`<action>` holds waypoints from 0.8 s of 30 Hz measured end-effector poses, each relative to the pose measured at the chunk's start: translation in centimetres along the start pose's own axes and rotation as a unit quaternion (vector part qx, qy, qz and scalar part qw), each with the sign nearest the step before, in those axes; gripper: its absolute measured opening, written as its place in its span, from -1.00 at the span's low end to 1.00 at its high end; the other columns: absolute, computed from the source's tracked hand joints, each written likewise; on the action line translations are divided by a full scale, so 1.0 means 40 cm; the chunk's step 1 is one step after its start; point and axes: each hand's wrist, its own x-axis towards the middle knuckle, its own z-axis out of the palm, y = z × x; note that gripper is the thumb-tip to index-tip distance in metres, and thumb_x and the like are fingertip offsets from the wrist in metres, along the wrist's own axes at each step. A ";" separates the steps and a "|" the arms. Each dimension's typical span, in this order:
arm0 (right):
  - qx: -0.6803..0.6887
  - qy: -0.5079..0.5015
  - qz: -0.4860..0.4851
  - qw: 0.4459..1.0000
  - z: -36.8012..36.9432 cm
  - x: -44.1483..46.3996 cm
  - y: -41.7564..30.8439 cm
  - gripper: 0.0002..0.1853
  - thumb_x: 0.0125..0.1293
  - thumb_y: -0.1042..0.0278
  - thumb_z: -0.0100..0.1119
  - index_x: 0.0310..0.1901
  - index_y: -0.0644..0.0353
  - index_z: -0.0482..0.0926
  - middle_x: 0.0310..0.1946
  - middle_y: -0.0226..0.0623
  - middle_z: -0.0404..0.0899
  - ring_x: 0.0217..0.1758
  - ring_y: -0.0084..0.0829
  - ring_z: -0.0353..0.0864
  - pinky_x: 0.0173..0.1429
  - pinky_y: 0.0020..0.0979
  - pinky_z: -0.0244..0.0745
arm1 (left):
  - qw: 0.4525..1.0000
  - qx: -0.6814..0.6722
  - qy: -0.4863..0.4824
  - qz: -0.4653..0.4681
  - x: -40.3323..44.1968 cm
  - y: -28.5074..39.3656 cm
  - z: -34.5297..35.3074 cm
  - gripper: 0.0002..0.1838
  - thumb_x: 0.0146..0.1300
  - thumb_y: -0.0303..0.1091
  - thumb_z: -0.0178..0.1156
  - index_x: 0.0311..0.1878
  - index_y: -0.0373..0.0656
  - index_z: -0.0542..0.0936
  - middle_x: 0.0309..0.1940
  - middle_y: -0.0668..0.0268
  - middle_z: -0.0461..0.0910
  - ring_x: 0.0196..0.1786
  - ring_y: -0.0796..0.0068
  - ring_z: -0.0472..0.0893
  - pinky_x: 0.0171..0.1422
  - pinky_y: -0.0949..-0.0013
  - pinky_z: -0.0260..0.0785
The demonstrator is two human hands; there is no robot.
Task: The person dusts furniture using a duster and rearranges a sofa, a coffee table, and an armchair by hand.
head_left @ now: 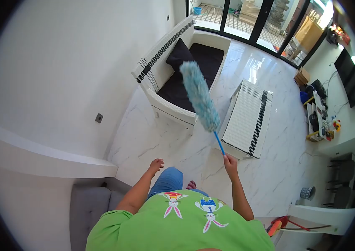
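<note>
A fluffy light-blue duster (200, 96) with a thin blue handle points up and away from me, its head tilted to the left. My right hand (230, 164) is wrapped around the lower end of that handle. From this view the duster's head overlaps the front edge of the white woven sofa (169, 106); I cannot tell whether they touch. My left hand (156, 165) hangs in front of my left side with its fingers loosely apart and nothing in it. Dark cushions (180, 54) lie on the sofa.
Right of the duster stands a white woven table (246, 117) with a black stripe. Glass doors (253, 25) close off the far end. Along the right wall are a television (350, 78) and a cluttered shelf (316, 115). A grey upholstered seat (89, 209) is at lower left.
</note>
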 end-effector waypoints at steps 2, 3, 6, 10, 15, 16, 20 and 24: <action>0.079 0.027 -0.028 0.996 0.084 0.166 -0.066 -0.77 0.19 0.28 -0.12 -0.21 0.19 0.47 -0.79 -0.67 0.08 -0.78 -0.82 0.00 -0.73 -0.71 -0.09 | 0.996 -0.068 0.014 -0.056 0.048 0.036 -0.027 -0.66 0.06 -0.09 -0.07 -0.14 -0.06 0.34 -0.28 0.33 0.46 -0.32 0.51 0.45 -0.30 0.40 0.24; 0.114 0.034 -0.043 0.992 0.140 0.228 -0.084 -0.76 0.19 0.28 -0.12 -0.20 0.18 0.46 -0.79 -0.67 0.07 -0.79 -0.82 -0.02 -0.75 -0.72 -0.12 | 0.996 -0.070 0.016 -0.057 0.087 0.057 -0.047 -0.66 0.06 -0.09 -0.07 -0.14 -0.06 0.34 -0.28 0.33 0.46 -0.32 0.51 0.45 -0.30 0.40 0.24; 0.049 -0.010 -0.032 0.998 0.233 0.382 -0.039 -0.77 0.18 0.28 -0.11 -0.22 0.20 0.46 -0.80 -0.61 0.14 -0.77 -0.74 0.07 -0.70 -0.64 -0.01 | 0.993 -0.093 0.020 -0.071 0.239 0.139 -0.089 -0.67 0.07 -0.10 -0.10 -0.14 -0.05 0.33 -0.30 0.34 0.46 -0.34 0.51 0.45 -0.30 0.37 0.24; -0.300 -0.182 0.014 0.936 0.175 0.327 0.112 -0.78 0.09 0.23 -0.03 -0.32 0.16 0.50 -0.63 -0.19 0.43 -0.58 -0.32 0.38 -0.50 -0.35 0.26 | 0.976 -0.166 0.104 -0.094 0.350 0.157 -0.127 -0.69 0.06 -0.13 -0.10 -0.16 -0.07 0.33 -0.32 0.33 0.45 -0.34 0.48 0.45 -0.31 0.35 0.24; -0.311 -0.296 0.007 0.903 0.112 0.460 0.017 -0.75 0.04 0.17 0.01 -0.31 0.12 0.51 -0.56 -0.12 0.47 -0.48 -0.14 0.47 -0.43 -0.24 0.29 | 0.956 -0.193 0.179 -0.127 0.582 0.215 -0.192 -0.69 0.07 -0.17 -0.10 -0.14 -0.09 0.31 -0.31 0.31 0.41 -0.37 0.47 0.45 -0.38 0.39 0.24; -0.297 -0.286 0.019 0.911 0.117 0.483 0.001 -0.75 0.05 0.19 0.01 -0.29 0.14 0.50 -0.57 -0.11 0.47 -0.53 -0.20 0.46 -0.46 -0.27 0.28 | 0.951 -0.187 0.239 -0.054 0.657 0.169 -0.211 -0.70 0.07 -0.19 -0.11 -0.14 -0.08 0.31 -0.31 0.32 0.40 -0.38 0.47 0.45 -0.42 0.41 0.23; -0.235 -0.180 0.060 0.953 0.099 0.664 -0.053 -0.76 0.07 0.26 0.02 -0.29 0.22 0.49 -0.68 -0.21 0.43 -0.66 -0.51 0.34 -0.55 -0.43 0.22 | 0.949 -0.215 0.232 -0.018 0.633 0.451 -0.134 -0.73 0.09 -0.26 -0.14 -0.12 -0.07 0.30 -0.29 0.33 0.38 -0.36 0.48 0.44 -0.47 0.44 0.21; -0.086 -0.089 0.012 0.992 0.076 1.044 -0.111 -0.76 0.15 0.27 -0.07 -0.29 0.27 0.49 -0.77 -0.62 0.16 -0.71 -0.77 0.07 -0.67 -0.64 -0.04 | 0.966 -0.189 0.171 -0.046 0.758 0.601 -0.037 -0.70 0.08 -0.23 -0.13 -0.10 -0.06 0.30 -0.25 0.33 0.38 -0.32 0.46 0.45 -0.41 0.43 0.22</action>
